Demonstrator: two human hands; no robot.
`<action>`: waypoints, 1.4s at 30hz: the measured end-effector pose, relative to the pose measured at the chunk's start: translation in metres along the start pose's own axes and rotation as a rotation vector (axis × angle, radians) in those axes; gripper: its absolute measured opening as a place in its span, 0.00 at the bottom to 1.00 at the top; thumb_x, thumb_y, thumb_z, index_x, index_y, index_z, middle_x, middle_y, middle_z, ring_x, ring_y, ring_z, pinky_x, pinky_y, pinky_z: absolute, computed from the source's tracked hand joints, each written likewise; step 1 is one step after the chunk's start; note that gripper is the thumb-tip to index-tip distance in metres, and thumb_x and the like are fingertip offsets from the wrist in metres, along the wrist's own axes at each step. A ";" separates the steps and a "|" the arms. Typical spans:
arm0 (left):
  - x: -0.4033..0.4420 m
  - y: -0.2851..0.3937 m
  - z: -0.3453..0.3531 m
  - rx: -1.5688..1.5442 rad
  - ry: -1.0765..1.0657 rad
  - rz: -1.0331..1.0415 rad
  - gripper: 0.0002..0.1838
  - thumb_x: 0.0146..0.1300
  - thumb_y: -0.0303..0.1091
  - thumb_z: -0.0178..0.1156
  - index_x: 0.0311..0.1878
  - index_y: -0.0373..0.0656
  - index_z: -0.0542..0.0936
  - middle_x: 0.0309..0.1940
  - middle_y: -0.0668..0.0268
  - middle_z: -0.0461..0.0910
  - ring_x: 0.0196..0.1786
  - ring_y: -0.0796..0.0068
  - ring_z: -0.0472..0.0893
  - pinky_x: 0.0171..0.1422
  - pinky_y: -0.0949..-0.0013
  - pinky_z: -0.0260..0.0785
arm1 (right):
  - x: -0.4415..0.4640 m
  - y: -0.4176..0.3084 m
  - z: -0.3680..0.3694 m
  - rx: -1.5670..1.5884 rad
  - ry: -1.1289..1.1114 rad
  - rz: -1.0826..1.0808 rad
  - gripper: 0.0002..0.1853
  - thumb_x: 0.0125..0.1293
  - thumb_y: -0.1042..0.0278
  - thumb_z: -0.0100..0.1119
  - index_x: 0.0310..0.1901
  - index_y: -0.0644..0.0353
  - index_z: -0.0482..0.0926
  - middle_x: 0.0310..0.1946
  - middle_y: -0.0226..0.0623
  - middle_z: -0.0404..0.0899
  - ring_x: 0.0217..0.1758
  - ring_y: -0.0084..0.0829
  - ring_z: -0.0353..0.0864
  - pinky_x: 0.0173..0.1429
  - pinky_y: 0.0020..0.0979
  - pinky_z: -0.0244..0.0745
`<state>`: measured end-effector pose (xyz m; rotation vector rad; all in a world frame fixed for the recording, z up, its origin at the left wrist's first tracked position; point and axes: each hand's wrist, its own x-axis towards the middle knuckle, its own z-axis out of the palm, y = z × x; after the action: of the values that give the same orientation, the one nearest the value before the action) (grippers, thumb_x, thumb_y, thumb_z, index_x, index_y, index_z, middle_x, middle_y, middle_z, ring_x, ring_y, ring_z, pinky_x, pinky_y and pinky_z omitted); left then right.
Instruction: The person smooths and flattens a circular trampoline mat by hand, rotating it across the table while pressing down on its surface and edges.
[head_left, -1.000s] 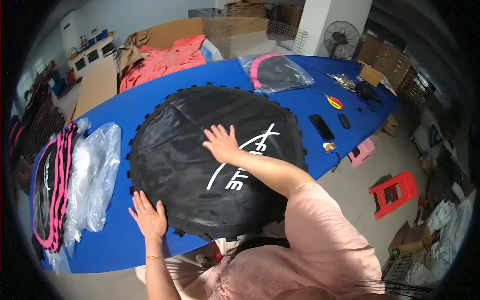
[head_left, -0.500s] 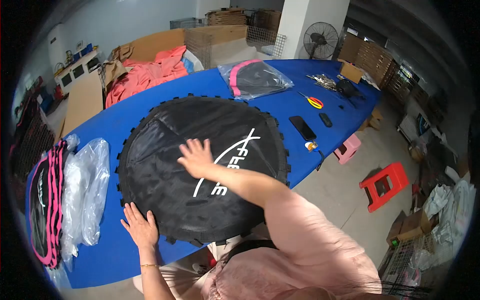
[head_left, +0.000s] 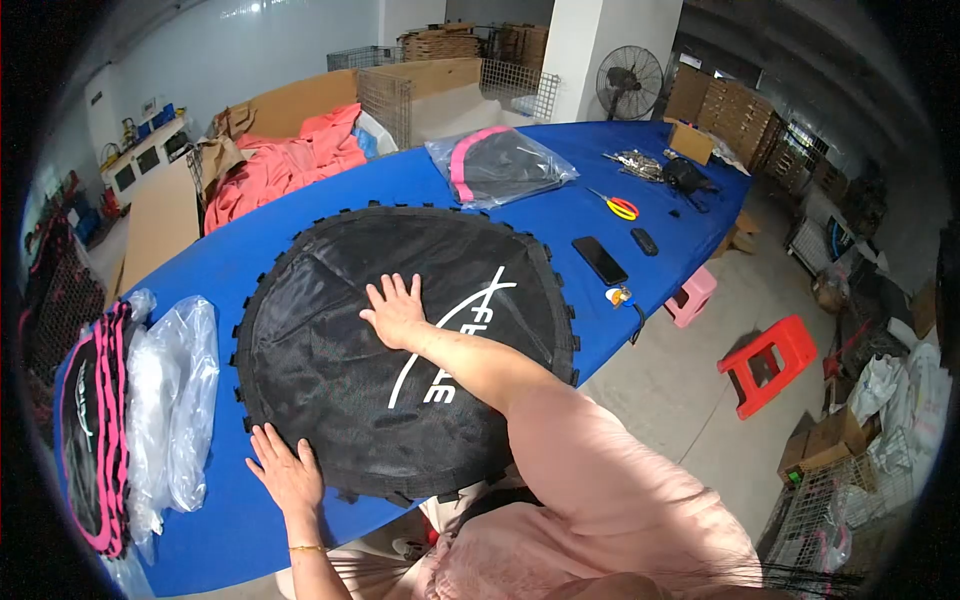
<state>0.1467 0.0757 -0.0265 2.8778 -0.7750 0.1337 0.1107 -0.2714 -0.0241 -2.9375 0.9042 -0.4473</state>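
Observation:
A round black trampoline mat [head_left: 330,340] with white lettering and short tabs around its rim lies flat before me. My right hand [head_left: 396,312] rests on the middle of the mat, palm down with fingers spread. At the mat's near left edge is my left hand [head_left: 288,474], also flat and spread, its fingertips touching the rim. Neither hand grasps anything. To the left lie a stack of pink-and-black mats [head_left: 95,430] and some clear plastic bags [head_left: 178,400].
The blue-covered table [head_left: 380,175] bears a bagged pink-edged mat [head_left: 500,168], scissors [head_left: 620,207], a phone [head_left: 600,260], a small dark object [head_left: 645,241] and a pile of metal pieces [head_left: 637,165]. On the floor at right stand a red stool [head_left: 768,365] and a pink stool [head_left: 692,297].
The view has shifted slightly, so the table and mat sit a little lower. My right hand stays on the mat's middle; my left hand remains at its edge.

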 end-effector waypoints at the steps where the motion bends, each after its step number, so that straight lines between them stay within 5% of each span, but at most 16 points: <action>1: 0.000 -0.001 0.001 -0.003 -0.001 0.001 0.40 0.79 0.54 0.47 0.83 0.36 0.56 0.85 0.49 0.51 0.87 0.49 0.51 0.87 0.37 0.39 | 0.001 0.000 0.003 -0.007 0.013 0.019 0.35 0.80 0.40 0.45 0.79 0.54 0.64 0.82 0.50 0.56 0.86 0.51 0.50 0.82 0.72 0.37; 9: 0.002 -0.005 0.009 0.030 0.013 0.008 0.39 0.80 0.55 0.45 0.84 0.37 0.56 0.86 0.50 0.51 0.87 0.49 0.51 0.87 0.37 0.38 | -0.029 -0.106 0.012 0.059 0.046 -0.260 0.35 0.78 0.40 0.47 0.77 0.56 0.67 0.78 0.50 0.64 0.83 0.51 0.58 0.81 0.71 0.41; 10: 0.003 -0.006 0.009 0.033 0.015 0.008 0.39 0.80 0.55 0.45 0.84 0.37 0.56 0.86 0.50 0.51 0.87 0.49 0.51 0.87 0.37 0.38 | -0.033 -0.126 0.022 0.068 0.016 -0.296 0.37 0.78 0.35 0.44 0.78 0.53 0.67 0.81 0.47 0.61 0.85 0.51 0.53 0.81 0.77 0.34; 13: 0.004 -0.008 0.011 -0.007 0.001 0.003 0.39 0.78 0.51 0.47 0.83 0.37 0.57 0.85 0.50 0.52 0.87 0.50 0.50 0.88 0.38 0.36 | -0.059 -0.169 0.013 0.210 -0.041 -0.406 0.35 0.79 0.40 0.48 0.77 0.57 0.67 0.79 0.50 0.61 0.85 0.52 0.53 0.82 0.71 0.37; 17: 0.007 -0.018 0.024 0.029 0.007 0.029 0.37 0.81 0.51 0.39 0.85 0.39 0.53 0.86 0.49 0.50 0.88 0.49 0.49 0.87 0.36 0.36 | -0.073 -0.202 0.006 0.333 -0.167 -0.454 0.35 0.80 0.43 0.46 0.79 0.58 0.65 0.82 0.51 0.56 0.87 0.52 0.48 0.84 0.71 0.29; 27: 0.007 -0.026 0.034 -0.016 0.039 0.064 0.37 0.80 0.49 0.37 0.85 0.37 0.52 0.85 0.47 0.50 0.87 0.47 0.48 0.88 0.39 0.35 | -0.049 -0.231 0.027 0.350 -0.004 -0.377 0.32 0.79 0.55 0.48 0.79 0.60 0.64 0.80 0.51 0.61 0.85 0.52 0.54 0.83 0.71 0.33; 42: 0.002 -0.021 0.027 -0.110 0.136 0.122 0.34 0.74 0.38 0.44 0.78 0.27 0.59 0.82 0.40 0.56 0.85 0.41 0.54 0.89 0.44 0.40 | -0.045 -0.232 0.037 0.398 -0.011 -0.455 0.31 0.79 0.53 0.50 0.76 0.62 0.67 0.79 0.51 0.62 0.85 0.52 0.54 0.84 0.71 0.33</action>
<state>0.1606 0.0878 -0.0551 2.6856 -0.9016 0.2891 0.2125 -0.0559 -0.0439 -2.7398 0.1066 -0.5493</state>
